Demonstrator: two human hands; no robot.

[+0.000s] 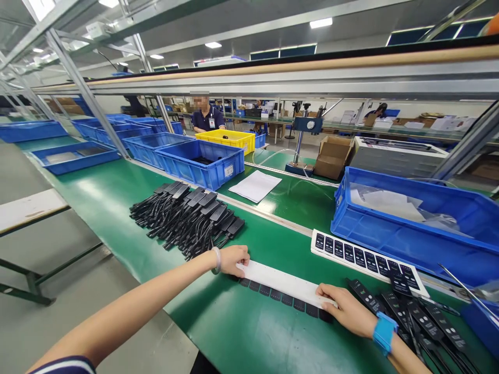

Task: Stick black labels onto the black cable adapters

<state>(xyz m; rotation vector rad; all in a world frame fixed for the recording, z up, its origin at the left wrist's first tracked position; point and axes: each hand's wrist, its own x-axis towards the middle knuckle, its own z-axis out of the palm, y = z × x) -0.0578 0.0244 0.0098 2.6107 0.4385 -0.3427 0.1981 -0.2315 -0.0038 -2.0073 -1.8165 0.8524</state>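
- The left hand (233, 259) rests on the far left end of a long white strip (284, 283), fingers curled loosely down onto it, pinching nothing that shows.
- The right hand (346, 309) lies flat on the strip's other end, fingers stretched along its near edge.
- The strip is flat, matte and paper-like, lying on the smooth green worktop (241, 327); small dark rectangular labels (278, 296) peek out just below the fingers.
- Beyond the right fingers lies a white sheet of black labels (366, 259).
- Beyond the left fingers, a neat heap of black cables (187, 218) with flat plastic heads.
- Right of the right fingers, more black remotes (421, 317) with cords.
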